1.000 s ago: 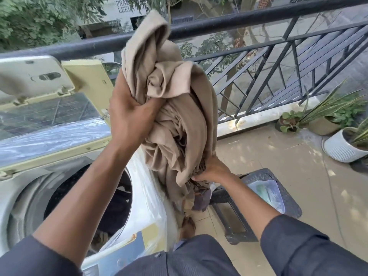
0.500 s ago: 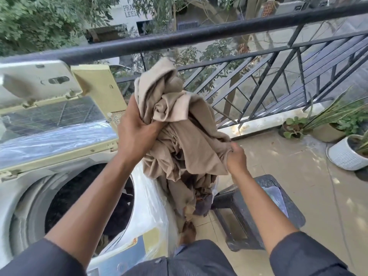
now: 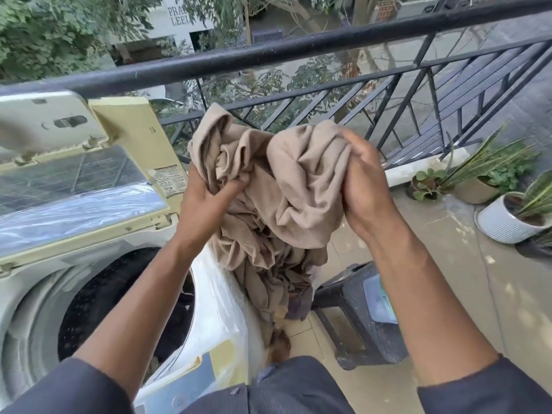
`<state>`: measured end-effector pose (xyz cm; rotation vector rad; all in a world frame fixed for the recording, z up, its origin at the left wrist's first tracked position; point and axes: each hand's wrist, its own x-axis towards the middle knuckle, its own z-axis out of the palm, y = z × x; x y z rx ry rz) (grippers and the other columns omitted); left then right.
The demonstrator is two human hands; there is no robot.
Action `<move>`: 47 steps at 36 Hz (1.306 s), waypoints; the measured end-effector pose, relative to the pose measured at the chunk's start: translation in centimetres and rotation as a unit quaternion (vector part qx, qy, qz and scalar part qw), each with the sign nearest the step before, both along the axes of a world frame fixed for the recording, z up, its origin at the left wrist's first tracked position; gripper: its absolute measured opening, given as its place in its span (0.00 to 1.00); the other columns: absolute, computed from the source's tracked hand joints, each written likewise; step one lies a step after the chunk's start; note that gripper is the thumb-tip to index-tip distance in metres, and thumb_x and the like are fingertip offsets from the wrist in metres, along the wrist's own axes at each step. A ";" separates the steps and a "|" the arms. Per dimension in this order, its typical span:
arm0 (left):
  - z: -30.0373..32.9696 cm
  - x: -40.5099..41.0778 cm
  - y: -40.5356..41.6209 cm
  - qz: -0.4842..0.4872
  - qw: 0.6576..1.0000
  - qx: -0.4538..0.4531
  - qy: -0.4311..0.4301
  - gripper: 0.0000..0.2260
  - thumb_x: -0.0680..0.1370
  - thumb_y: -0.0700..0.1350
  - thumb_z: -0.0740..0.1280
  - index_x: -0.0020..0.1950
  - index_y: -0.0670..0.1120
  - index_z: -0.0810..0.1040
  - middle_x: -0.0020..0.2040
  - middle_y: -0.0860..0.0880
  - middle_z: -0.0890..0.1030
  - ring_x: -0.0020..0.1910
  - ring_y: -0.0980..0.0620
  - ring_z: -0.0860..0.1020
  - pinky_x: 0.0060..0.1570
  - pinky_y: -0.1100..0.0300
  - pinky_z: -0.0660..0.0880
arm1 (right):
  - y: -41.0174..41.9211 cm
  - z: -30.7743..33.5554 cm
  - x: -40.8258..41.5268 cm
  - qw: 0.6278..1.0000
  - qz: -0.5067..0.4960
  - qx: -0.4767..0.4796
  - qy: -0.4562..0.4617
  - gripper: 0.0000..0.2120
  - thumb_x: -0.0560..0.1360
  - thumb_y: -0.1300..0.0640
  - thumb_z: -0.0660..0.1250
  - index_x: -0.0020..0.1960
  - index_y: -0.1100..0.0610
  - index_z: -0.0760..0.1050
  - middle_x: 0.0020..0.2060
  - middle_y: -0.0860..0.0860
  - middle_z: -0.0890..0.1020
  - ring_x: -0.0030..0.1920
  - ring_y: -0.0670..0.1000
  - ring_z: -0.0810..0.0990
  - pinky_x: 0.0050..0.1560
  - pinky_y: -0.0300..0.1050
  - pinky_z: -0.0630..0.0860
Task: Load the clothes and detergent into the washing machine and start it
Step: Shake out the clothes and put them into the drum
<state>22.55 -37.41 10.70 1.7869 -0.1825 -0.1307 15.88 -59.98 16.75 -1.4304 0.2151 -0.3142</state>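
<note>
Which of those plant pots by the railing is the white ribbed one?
The white ribbed pot is the one nearest the camera, at the right edge. The beige pot sits behind it, and the small dark pot stands furthest left, by the railing.

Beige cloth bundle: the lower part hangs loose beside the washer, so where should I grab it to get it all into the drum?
Probably take the dangling tail of the beige cloth from underneath with the right hand. The left hand already grips the bunched top, and the tail hangs outside the drum opening, to its right.
</note>
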 end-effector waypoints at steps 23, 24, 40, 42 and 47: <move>1.0 0.4 -0.9 0.068 0.991 0.089 -0.078 0.24 0.71 0.50 0.75 0.67 0.58 0.78 0.56 0.60 0.85 0.54 0.58 0.83 0.57 0.50 0.82 | 0.2 -11.7 -1.7 0.962 -0.081 -0.224 0.130 0.15 0.70 0.64 0.64 0.48 0.45 0.76 0.44 0.43 0.82 0.47 0.45 0.82 0.47 0.40 0.77; 1.4 0.6 -0.9 0.069 0.991 0.078 -0.084 0.24 0.71 0.50 0.76 0.67 0.57 0.78 0.56 0.60 0.85 0.55 0.59 0.83 0.57 0.52 0.82 | -0.2 -13.3 -2.0 0.952 -0.076 -0.240 0.176 0.12 0.71 0.61 0.66 0.49 0.46 0.75 0.44 0.43 0.82 0.47 0.47 0.82 0.45 0.42 0.76; 3.8 2.3 -0.2 0.007 0.980 -0.048 -0.195 0.19 0.74 0.35 0.77 0.64 0.37 0.80 0.58 0.46 0.86 0.57 0.51 0.83 0.58 0.49 0.81 | -3.6 -22.1 -0.5 0.855 -0.022 -0.290 0.429 0.12 0.76 0.59 0.68 0.58 0.61 0.81 0.56 0.62 0.85 0.57 0.64 0.83 0.52 0.52 0.80; 3.6 2.6 0.1 0.018 0.981 -0.050 -0.189 0.19 0.75 0.36 0.78 0.64 0.38 0.80 0.58 0.45 0.86 0.57 0.50 0.83 0.59 0.47 0.82 | -4.5 -21.4 -0.3 0.859 -0.039 -0.291 0.420 0.14 0.76 0.62 0.65 0.60 0.63 0.81 0.58 0.63 0.84 0.59 0.65 0.82 0.53 0.52 0.79; 2.8 3.0 0.9 0.045 0.983 -0.004 -0.177 0.20 0.75 0.42 0.79 0.66 0.44 0.80 0.60 0.48 0.86 0.60 0.47 0.84 0.61 0.42 0.81 | -7.0 -17.8 -0.3 0.863 -0.101 -0.320 0.377 0.18 0.77 0.60 0.67 0.67 0.60 0.78 0.61 0.64 0.82 0.60 0.67 0.81 0.52 0.54 0.77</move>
